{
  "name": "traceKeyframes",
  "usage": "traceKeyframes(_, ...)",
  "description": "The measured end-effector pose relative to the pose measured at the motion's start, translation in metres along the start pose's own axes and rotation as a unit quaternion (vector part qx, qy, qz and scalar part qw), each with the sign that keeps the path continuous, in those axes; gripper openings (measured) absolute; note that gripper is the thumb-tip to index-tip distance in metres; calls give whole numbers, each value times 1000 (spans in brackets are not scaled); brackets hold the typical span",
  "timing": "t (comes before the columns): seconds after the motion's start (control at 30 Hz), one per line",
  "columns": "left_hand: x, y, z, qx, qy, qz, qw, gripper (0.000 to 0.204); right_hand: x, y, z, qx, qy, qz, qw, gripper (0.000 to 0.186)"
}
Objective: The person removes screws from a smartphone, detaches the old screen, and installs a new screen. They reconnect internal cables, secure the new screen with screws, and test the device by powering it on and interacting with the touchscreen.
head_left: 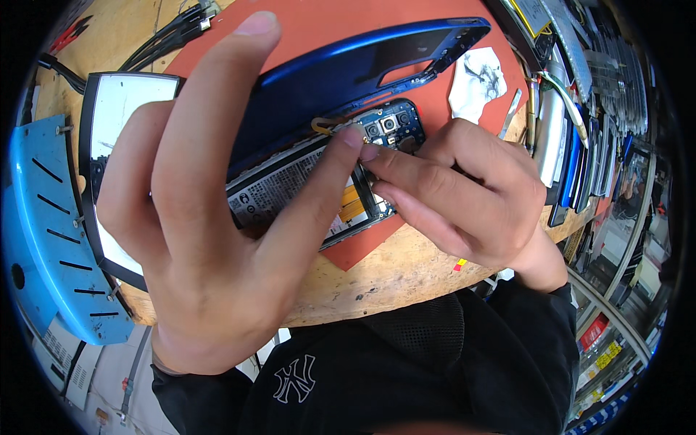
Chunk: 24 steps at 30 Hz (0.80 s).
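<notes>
An opened phone (283,185) lies on the red mat, battery and camera module (388,123) exposed, with its blue back cover (312,87) raised along the far side. My left hand (210,232) has its fingers apart, the index raised over the cover, and its thumb pressing near a small gold flex cable (321,125) at the board. My right hand (478,203) is closed, index fingertip against the board beside my left thumb and thumb close beneath; what it grips, if anything, is hidden.
A white-screened panel (116,101) and a blue slotted fixture (54,239) sit at left on the wooden bench (377,283). Black cables (174,32) lie at upper left. A white crumpled wipe (478,83), tweezers (511,109) and several stacked phone parts (609,87) are at right.
</notes>
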<state>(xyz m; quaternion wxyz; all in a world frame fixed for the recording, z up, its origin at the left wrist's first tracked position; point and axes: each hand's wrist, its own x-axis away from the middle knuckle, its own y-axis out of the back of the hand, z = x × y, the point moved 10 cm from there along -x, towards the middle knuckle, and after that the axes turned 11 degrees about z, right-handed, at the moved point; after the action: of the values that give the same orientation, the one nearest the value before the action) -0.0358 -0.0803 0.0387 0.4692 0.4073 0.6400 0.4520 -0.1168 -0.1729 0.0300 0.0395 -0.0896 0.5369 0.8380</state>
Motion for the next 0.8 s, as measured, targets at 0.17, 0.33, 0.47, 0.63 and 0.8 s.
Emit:
traceKeyframes(0.17, -2, 0, 1, 6, 11, 20, 1000, 39, 1, 2, -2, -8, 9, -2, 1000, 30)
traceKeyframes(0.33, -4, 1, 1, 8, 3, 51, 999, 33, 4, 7, -1, 16, 17, -26, 999, 35)
traceKeyframes(0.47, -4, 3, 1, 12, -1, 54, 998, 34, 4, 3, 2, 39, 31, -15, 999, 40)
traceKeyframes(0.63, -3, 4, 0, -5, -4, 55, 998, 35, 6, 4, 12, 112, 33, -5, 993, 44)
traceKeyframes(0.8, -3, 3, 0, 5, -9, 47, 999, 35, 7, 4, 16, 103, 31, 4, 994, 46)
